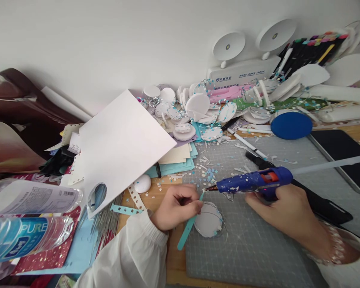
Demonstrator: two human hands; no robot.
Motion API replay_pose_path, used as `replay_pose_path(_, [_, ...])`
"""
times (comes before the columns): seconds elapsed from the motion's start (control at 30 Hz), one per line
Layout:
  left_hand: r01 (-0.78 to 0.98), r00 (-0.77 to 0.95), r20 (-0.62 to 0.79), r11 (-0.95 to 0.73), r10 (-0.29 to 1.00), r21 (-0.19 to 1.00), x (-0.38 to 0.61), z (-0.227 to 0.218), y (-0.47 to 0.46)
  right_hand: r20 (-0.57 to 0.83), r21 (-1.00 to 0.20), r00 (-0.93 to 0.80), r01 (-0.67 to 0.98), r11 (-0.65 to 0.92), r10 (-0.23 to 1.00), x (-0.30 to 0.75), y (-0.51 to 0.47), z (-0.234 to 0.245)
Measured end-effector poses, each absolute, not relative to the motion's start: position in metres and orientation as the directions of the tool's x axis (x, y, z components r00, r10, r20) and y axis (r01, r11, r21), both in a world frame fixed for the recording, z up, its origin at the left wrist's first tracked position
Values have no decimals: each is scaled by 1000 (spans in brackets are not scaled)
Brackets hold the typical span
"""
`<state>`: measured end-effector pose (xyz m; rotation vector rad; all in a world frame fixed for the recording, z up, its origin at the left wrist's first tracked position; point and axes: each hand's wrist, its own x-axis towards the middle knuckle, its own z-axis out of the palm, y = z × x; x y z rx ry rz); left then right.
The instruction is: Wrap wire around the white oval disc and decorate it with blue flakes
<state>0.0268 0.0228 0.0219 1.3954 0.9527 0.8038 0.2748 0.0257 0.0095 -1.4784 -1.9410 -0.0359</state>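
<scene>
My right hand [283,208] is wrapped round the handle of a blue hot glue gun [246,182], with a long glue stick [330,164] sticking out of its back end. My left hand [179,208] is closed in a pinch on a turquoise strip [186,235], whose upper tip meets or nearly meets the gun's nozzle. Just right of the left fingers, a white disc [208,220] edged with wire and small pale-blue bits lies flat on the grey cutting mat [243,256]. Tiny blue and white star-like pieces [209,176] are scattered beyond the nozzle.
Many white discs [198,105] are heaped along the wall. A white board [123,148] with a round hole leans at left, near plastic bottles [27,238]. A phone [345,156], a blue disc [291,125] and a white pen [247,144] lie on the right side.
</scene>
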Motion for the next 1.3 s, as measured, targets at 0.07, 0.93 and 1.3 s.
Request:
replay_pose_path(0.07, [81, 424, -74, 43, 903, 996, 27, 23, 23, 556, -355, -119, 860, 365, 822, 274, 26, 10])
replay_pose_path(0.93, [65, 417, -69, 46, 906, 997, 25, 22, 24, 471, -275, -82, 932, 235, 878, 309, 57, -9])
replay_pose_path(1.3, [-3, 402, -77, 85, 913, 996, 25, 22, 24, 466, -273, -110, 926, 261, 878, 315, 61, -7])
